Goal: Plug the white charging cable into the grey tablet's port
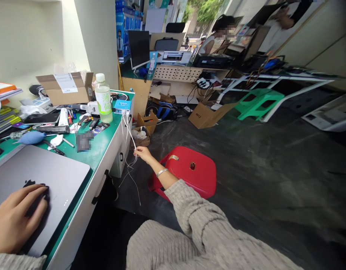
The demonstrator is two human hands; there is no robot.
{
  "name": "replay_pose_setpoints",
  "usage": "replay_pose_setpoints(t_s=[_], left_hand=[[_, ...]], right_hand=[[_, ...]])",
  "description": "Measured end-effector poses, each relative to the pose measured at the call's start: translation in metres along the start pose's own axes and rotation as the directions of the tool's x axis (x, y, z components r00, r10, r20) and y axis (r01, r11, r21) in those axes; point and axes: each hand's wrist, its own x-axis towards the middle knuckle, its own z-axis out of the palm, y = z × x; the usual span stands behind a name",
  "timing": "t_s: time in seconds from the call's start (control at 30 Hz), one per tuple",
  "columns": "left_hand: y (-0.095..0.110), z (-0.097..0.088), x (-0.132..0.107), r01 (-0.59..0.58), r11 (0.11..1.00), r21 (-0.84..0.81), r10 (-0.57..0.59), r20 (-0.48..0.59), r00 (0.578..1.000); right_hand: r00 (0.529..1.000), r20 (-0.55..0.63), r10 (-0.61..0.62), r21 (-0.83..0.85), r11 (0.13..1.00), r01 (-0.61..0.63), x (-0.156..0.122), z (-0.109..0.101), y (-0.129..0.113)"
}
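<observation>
My left hand [17,217] lies flat with fingers stretched on the lid of a closed grey laptop [43,180] on the green desk [101,144]. My right hand [142,153] reaches out beside the desk and pinches a thin white cable [127,131] that hangs down from the desk edge. A silver bangle sits on that wrist. The cable's loose end trails toward the floor.
On the desk stand a green-labelled bottle [103,99], an open cardboard box [64,88], a blue box [122,106], tools and a blue air blower [32,137]. A red stool [190,168] sits on the dark floor. Green stools [256,103], boxes and people at work are farther back.
</observation>
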Motion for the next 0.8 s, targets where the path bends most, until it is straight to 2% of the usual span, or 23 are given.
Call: replay_pose_setpoints(t_s=[0.13,0.27,0.47,0.63,0.73,0.8], left_hand=[[-0.011,0.006,-0.004,-0.025,0.999,-0.044,0.026,0.023,0.999],[-0.019,0.01,-0.007,-0.047,0.997,-0.064,0.049,0.035,0.998],[-0.016,0.011,-0.008,-0.013,0.998,-0.066,0.014,0.014,1.0],[-0.016,0.01,-0.008,-0.025,0.998,-0.057,0.027,0.019,0.999],[-0.018,0.011,-0.008,-0.012,0.998,-0.063,0.014,0.032,0.999],[-0.018,0.011,-0.008,-0.016,0.998,-0.066,0.018,0.027,0.999]], right_hand=[[0.994,0.024,0.104,0.066,0.992,-0.105,-0.028,-0.007,0.03],[0.982,0.092,0.167,0.089,0.98,-0.175,-0.054,-0.011,0.043],[0.95,0.235,0.207,0.07,0.971,-0.229,-0.076,-0.009,0.045],[0.912,0.326,0.249,-0.03,0.967,-0.254,-0.09,-0.009,0.045],[0.875,0.39,0.288,-0.146,0.957,-0.25,-0.088,-0.011,0.04],[0.869,0.389,0.307,-0.255,0.942,-0.218,-0.076,-0.012,0.032]])
